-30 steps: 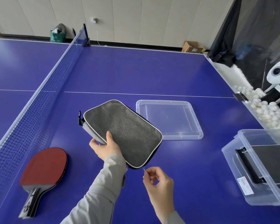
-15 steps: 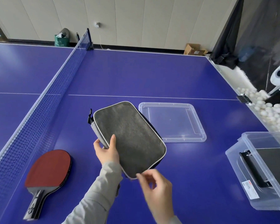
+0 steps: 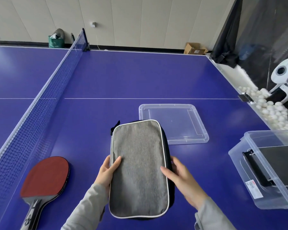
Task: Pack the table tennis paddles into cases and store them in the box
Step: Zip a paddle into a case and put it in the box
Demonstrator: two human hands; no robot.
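Both hands have turned the grey case lengthwise since the earlier frame. Left hand and right hand grip its long edges, fingers clamped on it. White piping rims its grey fabric face; the red paddle lies left of it on the bench.

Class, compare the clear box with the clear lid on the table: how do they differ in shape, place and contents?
The clear box is deep and holds a dark case; the clear lid is flat and holds nothing. The box sits at the right edge of the view, the lid nearer the middle, beyond the grey case. Both are see-through plastic.
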